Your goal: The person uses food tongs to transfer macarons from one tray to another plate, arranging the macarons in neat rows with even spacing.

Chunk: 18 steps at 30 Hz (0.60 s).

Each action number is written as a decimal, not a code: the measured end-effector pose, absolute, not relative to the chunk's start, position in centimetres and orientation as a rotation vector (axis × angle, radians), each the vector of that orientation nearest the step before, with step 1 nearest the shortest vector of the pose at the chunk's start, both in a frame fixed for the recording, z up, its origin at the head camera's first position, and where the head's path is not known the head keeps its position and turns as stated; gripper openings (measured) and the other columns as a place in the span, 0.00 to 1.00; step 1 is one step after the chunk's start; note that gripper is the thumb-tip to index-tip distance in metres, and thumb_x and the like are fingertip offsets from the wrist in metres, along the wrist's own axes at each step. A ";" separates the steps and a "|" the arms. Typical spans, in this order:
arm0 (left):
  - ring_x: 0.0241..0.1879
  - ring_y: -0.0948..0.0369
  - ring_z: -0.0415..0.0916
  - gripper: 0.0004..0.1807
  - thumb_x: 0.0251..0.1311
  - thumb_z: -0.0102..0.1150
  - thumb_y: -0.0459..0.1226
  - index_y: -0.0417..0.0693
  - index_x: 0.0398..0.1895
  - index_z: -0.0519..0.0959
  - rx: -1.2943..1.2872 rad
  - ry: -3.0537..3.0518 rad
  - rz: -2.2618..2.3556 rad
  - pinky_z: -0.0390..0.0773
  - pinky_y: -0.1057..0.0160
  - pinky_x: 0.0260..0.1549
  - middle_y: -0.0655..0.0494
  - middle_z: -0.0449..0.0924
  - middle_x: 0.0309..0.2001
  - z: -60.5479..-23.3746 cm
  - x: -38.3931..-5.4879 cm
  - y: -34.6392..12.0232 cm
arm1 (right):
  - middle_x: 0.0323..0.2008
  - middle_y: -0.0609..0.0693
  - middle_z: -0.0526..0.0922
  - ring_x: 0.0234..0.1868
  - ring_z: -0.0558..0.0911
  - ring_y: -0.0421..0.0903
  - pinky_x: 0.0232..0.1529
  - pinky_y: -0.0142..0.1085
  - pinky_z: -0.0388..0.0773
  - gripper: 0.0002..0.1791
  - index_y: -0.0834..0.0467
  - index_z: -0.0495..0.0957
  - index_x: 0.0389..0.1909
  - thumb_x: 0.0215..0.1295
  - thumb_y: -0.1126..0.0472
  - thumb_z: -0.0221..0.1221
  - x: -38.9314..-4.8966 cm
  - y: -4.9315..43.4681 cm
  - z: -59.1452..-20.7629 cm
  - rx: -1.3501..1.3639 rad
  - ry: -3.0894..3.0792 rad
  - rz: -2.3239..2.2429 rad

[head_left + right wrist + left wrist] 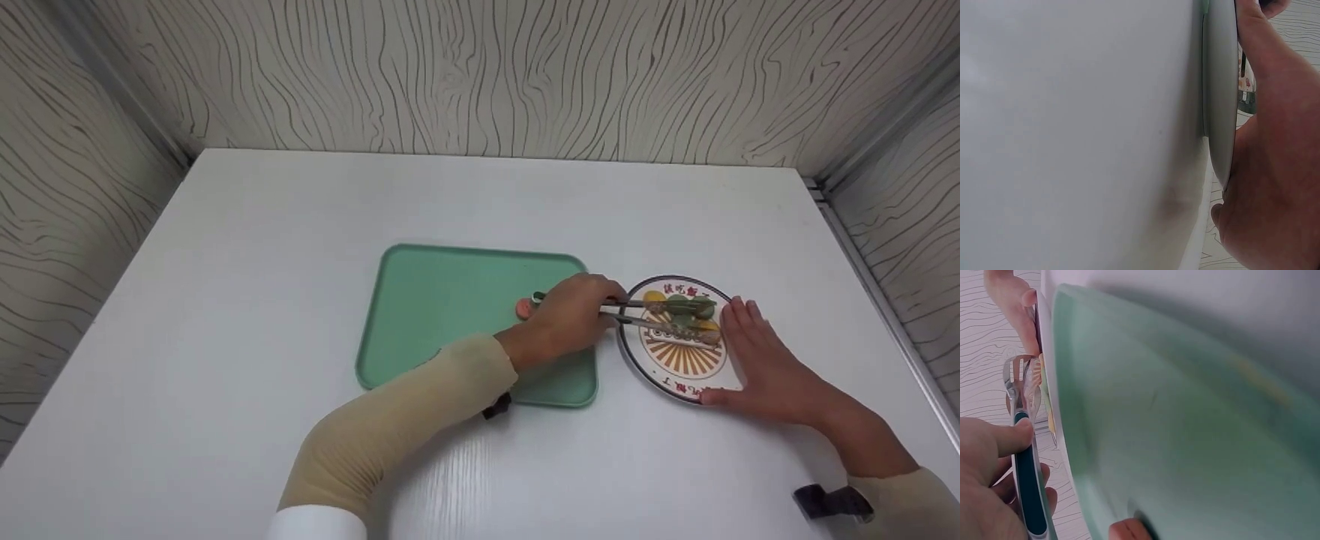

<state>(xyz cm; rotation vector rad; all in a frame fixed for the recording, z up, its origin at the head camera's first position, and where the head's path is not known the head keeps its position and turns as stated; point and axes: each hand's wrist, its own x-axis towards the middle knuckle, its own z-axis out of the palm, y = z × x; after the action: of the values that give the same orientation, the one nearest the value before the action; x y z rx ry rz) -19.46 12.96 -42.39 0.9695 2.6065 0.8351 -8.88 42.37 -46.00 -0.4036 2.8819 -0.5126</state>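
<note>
My left hand [574, 315] grips metal tongs [1030, 489] with dark teal handle insets, reaching rightward over a round plate [646, 361]. The slotted tong ends are spread over small green pieces [679, 303] and yellow pieces [654, 297] lying on the plate; whether they touch them I cannot tell. My right hand [772, 379] rests against the plate's right rim, fingers straight and thumb at the lower edge. Left of the plate lies a green tray [442, 300], partly covered by my left forearm. On it sits a pinkish-orange piece [523, 308], close to my left wrist.
The tray and plate lie side by side on a white table [262, 300]. Patterned wall panels [480, 75] stand behind and at both sides. A dark wrist strap [832, 502] is visible below my right forearm.
</note>
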 end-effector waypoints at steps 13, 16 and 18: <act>0.57 0.68 0.74 0.19 0.67 0.67 0.37 0.52 0.60 0.82 1.009 2.549 0.921 0.72 0.70 0.58 0.63 0.82 0.57 -40.7 -19.7 12.0 | 0.78 0.74 0.35 0.79 0.27 0.60 0.66 0.22 0.19 0.71 0.74 0.32 0.77 0.56 0.38 0.70 -8.8 42.6 -46.2 -0.458 2.919 -0.485; 0.56 0.68 0.75 0.19 0.67 0.67 0.38 0.52 0.60 0.82 1.016 2.538 0.928 0.73 0.71 0.56 0.62 0.81 0.56 -40.4 -19.7 11.6 | 0.77 0.75 0.36 0.79 0.27 0.60 0.66 0.21 0.19 0.71 0.75 0.33 0.77 0.56 0.39 0.70 -8.8 42.7 -46.3 -0.479 2.933 -0.474; 0.55 0.67 0.75 0.18 0.66 0.68 0.38 0.51 0.59 0.83 1.034 2.541 0.930 0.74 0.70 0.55 0.62 0.82 0.55 -40.1 -19.6 11.3 | 0.77 0.75 0.36 0.79 0.27 0.60 0.65 0.21 0.19 0.72 0.75 0.33 0.77 0.56 0.39 0.71 -8.8 42.7 -46.3 -0.476 2.933 -0.478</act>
<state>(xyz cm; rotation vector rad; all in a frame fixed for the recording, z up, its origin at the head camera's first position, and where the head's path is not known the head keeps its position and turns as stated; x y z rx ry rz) -19.60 11.34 -40.12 1.0344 2.5412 0.9301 -8.81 42.72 -46.33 -0.4761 2.9331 -0.4781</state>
